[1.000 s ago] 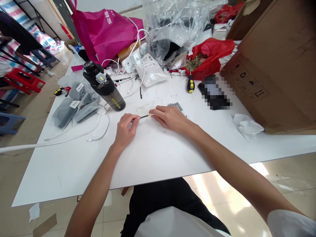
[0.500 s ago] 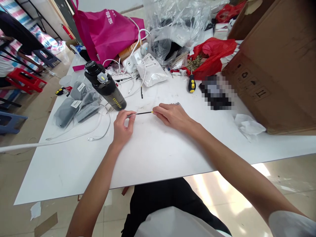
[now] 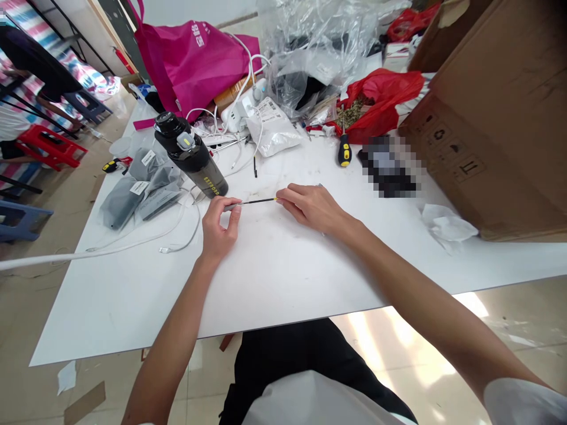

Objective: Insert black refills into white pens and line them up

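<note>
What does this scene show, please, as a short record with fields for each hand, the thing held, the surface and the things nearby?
left hand: pinches the grey end of the thin black rod
right hand: pinches the yellow-tipped end
held thing: spans both hands, roughly level
surface: white table
near left hand: dark bottle, standing; white cable; grey pouches
near right hand: screwdriver; cardboard box; crumpled tissue
</note>
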Available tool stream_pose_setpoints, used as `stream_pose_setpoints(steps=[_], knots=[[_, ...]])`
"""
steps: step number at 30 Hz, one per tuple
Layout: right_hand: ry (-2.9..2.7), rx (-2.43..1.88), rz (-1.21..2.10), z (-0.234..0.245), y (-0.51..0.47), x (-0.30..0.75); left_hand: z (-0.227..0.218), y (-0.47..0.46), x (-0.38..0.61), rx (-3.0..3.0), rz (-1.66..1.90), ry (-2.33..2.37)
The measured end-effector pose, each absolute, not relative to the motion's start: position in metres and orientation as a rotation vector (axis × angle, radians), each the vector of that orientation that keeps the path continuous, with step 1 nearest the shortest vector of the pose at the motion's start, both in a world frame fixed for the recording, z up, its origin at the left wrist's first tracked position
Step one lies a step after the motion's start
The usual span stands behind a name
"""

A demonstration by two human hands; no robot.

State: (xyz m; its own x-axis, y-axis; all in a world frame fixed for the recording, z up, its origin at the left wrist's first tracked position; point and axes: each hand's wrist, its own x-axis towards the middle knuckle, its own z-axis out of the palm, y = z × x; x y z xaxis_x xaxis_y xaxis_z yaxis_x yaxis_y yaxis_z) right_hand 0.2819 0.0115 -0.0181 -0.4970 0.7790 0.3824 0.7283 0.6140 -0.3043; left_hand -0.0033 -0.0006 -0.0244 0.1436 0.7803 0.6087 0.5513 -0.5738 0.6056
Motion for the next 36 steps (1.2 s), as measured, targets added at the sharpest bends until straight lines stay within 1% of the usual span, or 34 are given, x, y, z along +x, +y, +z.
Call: stream_pose_setpoints(steps=[16,24,32,36], knots=[[-2.499,-1.054,0.150,-0.026,0.004,0.269,-0.032,-0.004,0.008,2.407,1.227,1.186],[-2.404,-1.052,0.307,-0.032,0.006,0.269,-0.031,-0.006,0.010,2.389,1.221,1.144],[-2.518,-1.011,0.218,-0.031,0.002,0.264,-0.035,-0.011,0.016,2.415,1.197,1.107],[-2.464,-1.023,0.332,-0.033,0.001,0.264,-0.037,-0.010,0.015,2.399,1.244,1.090]])
